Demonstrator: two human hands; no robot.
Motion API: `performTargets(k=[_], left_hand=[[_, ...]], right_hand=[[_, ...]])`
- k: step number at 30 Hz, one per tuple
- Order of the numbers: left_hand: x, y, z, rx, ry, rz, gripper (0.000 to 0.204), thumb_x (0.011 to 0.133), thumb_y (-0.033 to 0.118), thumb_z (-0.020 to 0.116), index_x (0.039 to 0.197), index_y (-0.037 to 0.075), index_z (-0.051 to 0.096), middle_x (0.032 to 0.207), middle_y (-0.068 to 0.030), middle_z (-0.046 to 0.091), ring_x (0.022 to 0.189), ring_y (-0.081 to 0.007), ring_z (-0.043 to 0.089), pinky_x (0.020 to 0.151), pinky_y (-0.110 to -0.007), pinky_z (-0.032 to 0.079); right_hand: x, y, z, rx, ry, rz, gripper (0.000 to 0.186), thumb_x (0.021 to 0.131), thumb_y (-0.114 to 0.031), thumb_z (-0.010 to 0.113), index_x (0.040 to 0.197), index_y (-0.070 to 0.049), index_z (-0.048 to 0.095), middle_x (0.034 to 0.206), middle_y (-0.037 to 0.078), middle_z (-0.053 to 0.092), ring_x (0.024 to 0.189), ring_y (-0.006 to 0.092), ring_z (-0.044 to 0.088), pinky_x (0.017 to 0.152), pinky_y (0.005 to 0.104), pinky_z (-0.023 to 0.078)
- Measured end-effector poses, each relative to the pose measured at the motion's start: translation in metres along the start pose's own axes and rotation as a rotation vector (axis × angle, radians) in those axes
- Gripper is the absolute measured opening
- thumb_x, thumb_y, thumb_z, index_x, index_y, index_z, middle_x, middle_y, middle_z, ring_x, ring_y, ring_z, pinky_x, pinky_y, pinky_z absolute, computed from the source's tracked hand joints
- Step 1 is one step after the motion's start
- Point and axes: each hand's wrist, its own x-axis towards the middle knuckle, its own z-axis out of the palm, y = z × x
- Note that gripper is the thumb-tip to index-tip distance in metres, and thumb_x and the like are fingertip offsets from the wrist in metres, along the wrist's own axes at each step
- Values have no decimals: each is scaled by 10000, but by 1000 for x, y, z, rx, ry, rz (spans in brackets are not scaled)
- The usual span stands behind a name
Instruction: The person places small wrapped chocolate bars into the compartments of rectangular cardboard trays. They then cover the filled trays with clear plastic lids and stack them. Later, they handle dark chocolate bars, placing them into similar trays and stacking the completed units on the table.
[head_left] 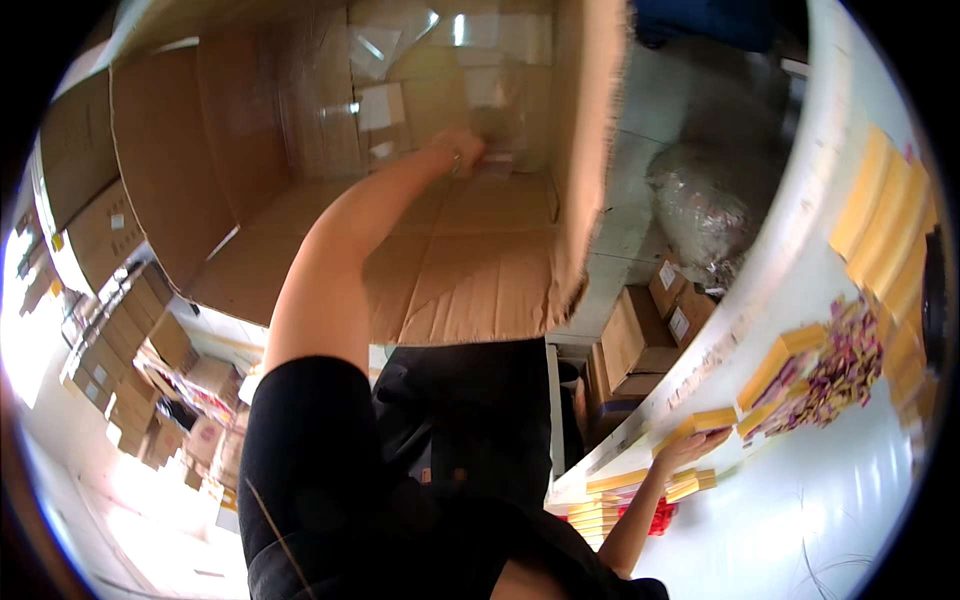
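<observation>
Well, the left hand point(460, 152) is inside the big cardboard box point(460, 285) up top, fingers too blurry to tell. Lower right, the right hand point(692, 449) is by a yellow block point(712, 419); I can't tell if its fingers grip.

1. No wording or number is legible from where I stand.
2. Two small white labels point(679, 323) sit on the brown cartons point(634, 338) beneath the table; their print is too small.
3. Over on the left, a stacked carton point(96, 238) bears a white label point(117, 220) and dark marks, unreadable too.
4. Inside the big open box point(250, 150) there's a pale patch point(381, 106); I can't tell whether it's a label.
</observation>
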Motion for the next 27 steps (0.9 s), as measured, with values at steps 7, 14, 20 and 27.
performTargets(k=[7, 14, 20, 27], left_hand=[[-249, 49, -178, -586, 641, -3, 94, 686, 111, 685, 758, 51, 682, 983, -139, 658, 859, -257, 654, 770, -406, 530], [-304, 330, -235, -1176, -216, 997, 135, 655, 93, 776, 699, 58, 654, 1197, -197, 587, 1014, -231, 579, 868, -372, 450], [-254, 586, -155, -863, -505, 888, 174, 685, 102, 774, 638, 44, 617, 1234, -122, 523, 1074, -227, 552, 918, -357, 438], [-182, 811, -78, -1074, -599, 736, 221, 795, 166, 741, 750, 17, 585, 1305, -185, 495, 1130, -242, 569, 856, -378, 502]], right_hand=[[-24, 134, -43, -347, -86, 121, 701, 966, -521, 320, 1501, -84, 198, 1538, 176, 209, 1417, 360, 200, 1068, 625, 194], [12, 5, -92, 622, 122, 133, 887, 874, -611, 513, 1512, -97, 174, 1573, 145, 128, 1436, 297, 180, 1068, 595, 230], [-1, -44, -147, 2361, -247, 212, 1259, 601, -784, 667, 1524, -196, 44, 1543, 166, 158, 1400, 364, 235, 1049, 637, 255], [-55, 135, -144, 2518, 300, 80, 938, 767, -610, 664, 1502, -358, 139, 1515, 237, 212, 1354, 467, 264, 1024, 673, 261]])
